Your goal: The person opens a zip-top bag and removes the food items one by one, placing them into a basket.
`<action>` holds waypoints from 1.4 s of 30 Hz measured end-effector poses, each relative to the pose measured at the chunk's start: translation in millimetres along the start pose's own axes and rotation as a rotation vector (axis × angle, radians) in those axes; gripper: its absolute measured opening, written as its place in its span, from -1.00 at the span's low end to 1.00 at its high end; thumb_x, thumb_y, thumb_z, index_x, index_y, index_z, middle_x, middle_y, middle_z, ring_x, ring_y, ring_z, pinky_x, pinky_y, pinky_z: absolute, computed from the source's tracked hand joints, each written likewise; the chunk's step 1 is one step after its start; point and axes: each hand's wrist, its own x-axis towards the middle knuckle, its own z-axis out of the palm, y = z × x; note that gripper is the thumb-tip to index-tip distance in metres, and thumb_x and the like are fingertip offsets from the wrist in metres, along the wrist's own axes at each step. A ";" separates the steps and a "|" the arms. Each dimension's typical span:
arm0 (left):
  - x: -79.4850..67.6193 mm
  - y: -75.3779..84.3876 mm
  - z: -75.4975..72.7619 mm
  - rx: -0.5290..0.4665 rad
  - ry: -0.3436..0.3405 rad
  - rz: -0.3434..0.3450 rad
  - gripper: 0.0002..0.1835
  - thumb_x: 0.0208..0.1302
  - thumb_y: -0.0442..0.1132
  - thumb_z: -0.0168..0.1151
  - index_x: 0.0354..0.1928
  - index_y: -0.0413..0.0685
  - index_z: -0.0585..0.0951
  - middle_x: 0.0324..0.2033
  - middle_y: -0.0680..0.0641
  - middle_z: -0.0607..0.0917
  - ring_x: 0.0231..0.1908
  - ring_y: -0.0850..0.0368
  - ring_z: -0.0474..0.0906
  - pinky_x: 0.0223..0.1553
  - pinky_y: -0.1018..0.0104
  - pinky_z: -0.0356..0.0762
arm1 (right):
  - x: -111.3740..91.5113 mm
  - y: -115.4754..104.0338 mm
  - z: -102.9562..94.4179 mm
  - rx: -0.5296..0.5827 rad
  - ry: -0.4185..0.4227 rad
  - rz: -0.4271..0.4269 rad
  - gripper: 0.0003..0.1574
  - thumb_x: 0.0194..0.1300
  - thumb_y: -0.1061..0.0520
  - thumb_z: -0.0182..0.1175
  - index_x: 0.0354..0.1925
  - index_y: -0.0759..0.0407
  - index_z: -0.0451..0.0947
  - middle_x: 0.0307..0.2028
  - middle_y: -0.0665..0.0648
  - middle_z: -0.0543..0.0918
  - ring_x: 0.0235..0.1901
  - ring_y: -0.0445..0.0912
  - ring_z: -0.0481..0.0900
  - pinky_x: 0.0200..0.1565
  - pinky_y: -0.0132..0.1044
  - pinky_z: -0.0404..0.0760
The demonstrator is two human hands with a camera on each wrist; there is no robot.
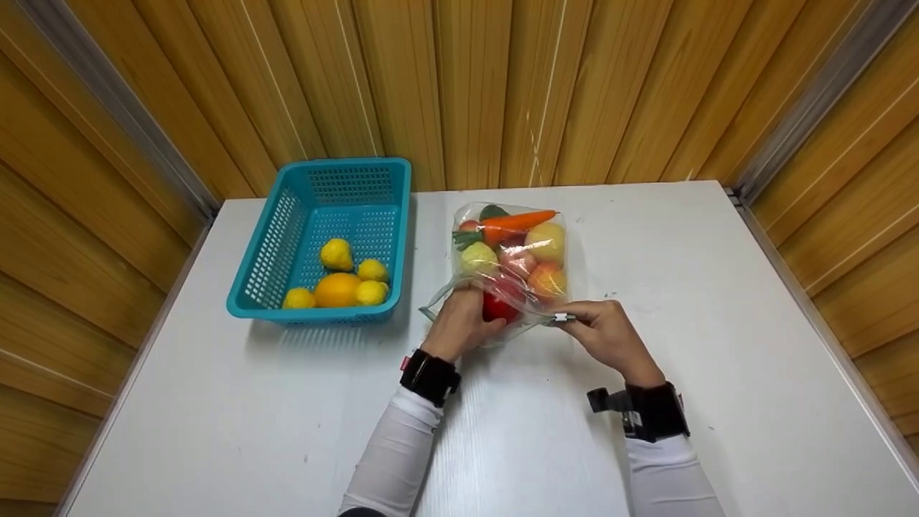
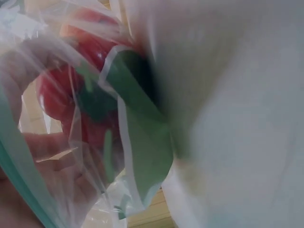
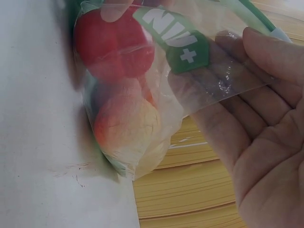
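Note:
A clear zip bag (image 1: 488,269) lies on the table, packed with produce. My left hand (image 1: 459,324) reaches in through its mouth, fingers curled round a red bell pepper (image 1: 501,305). In the left wrist view the pepper (image 2: 95,52) shows lobes and a green stem behind the clear plastic. At the right end of the mouth, by the white slider (image 1: 562,317), my right hand (image 1: 610,337) pinches the bag's edge between thumb and fingers. Beyond the pepper, inside the bag, are a carrot (image 1: 513,227), a red-yellow apple (image 1: 548,278) and several other round fruits.
A blue perforated basket (image 1: 251,248) stands to the left, close to the back wall. In it lie several lemons (image 1: 336,254) and a larger orange fruit (image 1: 337,290). Wooden panels (image 1: 474,93) enclose the white table (image 1: 287,431) at the back and both sides.

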 end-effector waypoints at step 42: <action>-21.8 23.7 -59.2 0.150 -0.155 0.150 -0.15 0.01 -0.27 0.66 0.39 -0.09 0.49 0.25 -0.15 0.60 0.18 -0.07 0.57 0.26 0.04 0.55 | 0.1 0.2 -3.7 0.044 -0.003 0.015 -0.84 0.27 0.46 0.33 -0.17 0.48 0.75 -0.24 0.37 0.79 -0.31 -0.38 0.63 -0.32 -0.58 0.55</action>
